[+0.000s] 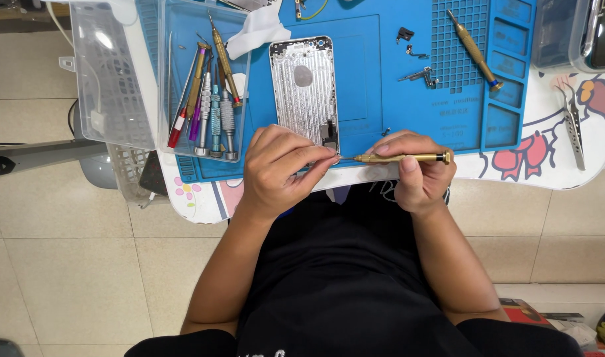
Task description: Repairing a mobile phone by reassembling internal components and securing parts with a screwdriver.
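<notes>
Gold screwdriver [401, 158] in right hand [418, 173], left hand [279, 168] pinching its tip

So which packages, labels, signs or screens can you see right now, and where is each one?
Blue mat: faint embossed lettering on its lower right part, same blue as the mat.
Clear tool box: on the mat's left end, rectangular, holding screwdrivers; no label visible.
Clear lid: left of the box, plain.
Booklet or pack: on the floor at lower right, red and dark, mostly cut off.
No screens: the phone shell on the mat is a bare silver back housing.
</notes>
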